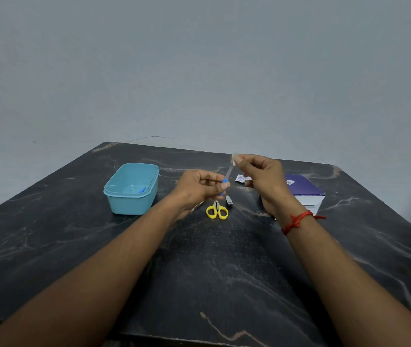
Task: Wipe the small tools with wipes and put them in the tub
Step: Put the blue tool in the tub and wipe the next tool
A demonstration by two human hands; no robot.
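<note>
Above the dark marbled bench (224, 271), the left hand (199, 187) pinches the blue handle of a slim metal file (227, 177), its fingers curled around it. The file slants up to the right hand (262, 181). The right hand's fingertips pinch a small pale wipe (234, 158) around the file's far tip. A red thread (297, 220) circles the right wrist. Below the hands, yellow-handled scissors (217, 210) lie on the bench with a nail clipper (228, 200) just beside them. The teal tub (129, 204) stands open to the left, apart from the hands, with a small blue item (143, 189) inside (too small to tell what). A white sachet (241, 178) lies behind the right hand, and a purple and white box (304, 190) sits to its right.
</note>
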